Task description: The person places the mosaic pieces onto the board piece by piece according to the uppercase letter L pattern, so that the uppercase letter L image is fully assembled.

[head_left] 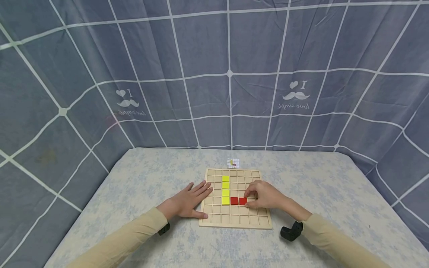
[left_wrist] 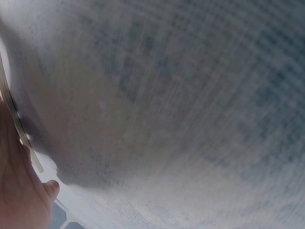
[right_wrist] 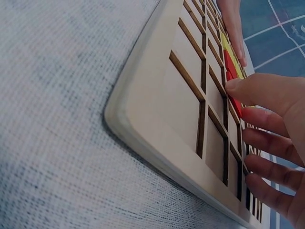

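A wooden grid board point(head_left: 234, 225) lies flat on the table. Several yellow tiles point(head_left: 226, 185) form a column in its cells, and red tiles point(head_left: 234, 201) extend rightward from the column's lowest tile. My right hand point(head_left: 266, 196) has its thumb and index finger at the rightmost red tile point(right_wrist: 235, 106), pinching it at the board's surface; its other fingers curve loosely over the grid in the right wrist view. With fingers spread, my left hand point(head_left: 189, 201) rests on the board's left edge. The left wrist view shows mostly cloth, with part of that hand at the lower left.
Just beyond the board lies a small printed card point(head_left: 233, 163) showing a grid with yellow and red cells. A pale blue patterned cloth point(head_left: 161, 167) covers the table. Grey-blue curtains point(head_left: 207, 96) with white lines stand behind and at both sides.
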Tool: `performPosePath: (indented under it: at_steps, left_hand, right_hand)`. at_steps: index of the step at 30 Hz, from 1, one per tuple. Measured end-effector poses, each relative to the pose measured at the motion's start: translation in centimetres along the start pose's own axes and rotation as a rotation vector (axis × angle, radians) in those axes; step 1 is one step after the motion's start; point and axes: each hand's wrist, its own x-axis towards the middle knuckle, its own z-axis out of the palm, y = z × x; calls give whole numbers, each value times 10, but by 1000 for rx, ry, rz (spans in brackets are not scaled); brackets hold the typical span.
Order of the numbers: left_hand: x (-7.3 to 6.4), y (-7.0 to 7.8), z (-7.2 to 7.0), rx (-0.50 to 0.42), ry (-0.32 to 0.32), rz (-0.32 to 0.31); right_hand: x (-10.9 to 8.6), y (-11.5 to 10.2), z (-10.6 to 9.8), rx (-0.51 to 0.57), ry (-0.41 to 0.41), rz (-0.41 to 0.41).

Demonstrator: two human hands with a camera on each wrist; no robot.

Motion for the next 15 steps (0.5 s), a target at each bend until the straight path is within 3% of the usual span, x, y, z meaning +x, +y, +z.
performPosePath:
  at_steps: [7, 15]
  left_hand:
    - [-1, 0, -1, 7, 3, 2]
    - [-1, 0, 0, 29, 9, -10]
  right_hand:
    - [0, -1, -3, -12, 21, 5]
    - [-4, 11, -18, -141, 239, 96]
